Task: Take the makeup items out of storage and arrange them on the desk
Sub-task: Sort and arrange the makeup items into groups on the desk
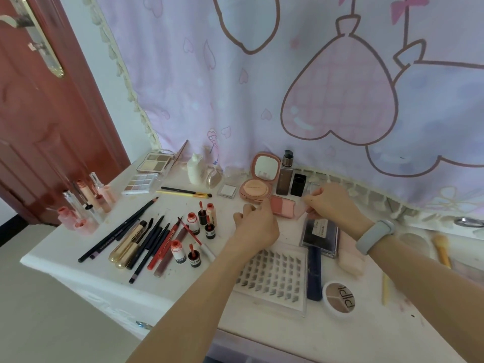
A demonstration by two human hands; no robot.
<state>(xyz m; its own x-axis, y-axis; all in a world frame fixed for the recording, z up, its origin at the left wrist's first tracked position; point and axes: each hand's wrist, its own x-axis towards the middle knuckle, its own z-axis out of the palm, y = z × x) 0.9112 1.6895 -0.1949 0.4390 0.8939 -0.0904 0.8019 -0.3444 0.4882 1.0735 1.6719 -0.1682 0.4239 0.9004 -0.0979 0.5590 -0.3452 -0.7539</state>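
A pink two-tone blush palette lies open on the white desk in front of the pink mirror compact. My left hand grips its left end. My right hand pinches the palette's clear lid at the right end. Below my hands lie a false-lash tray, a dark lash box and a round "pipl" powder pot. Pencils and mascaras fan out at the left, with small red lip bottles beside them.
Eyeshadow palettes, a white bottle and a foundation pump bottle stand along the back by the pink curtain. Lip glosses crowd the left corner. A brush and a pink sponge lie at right.
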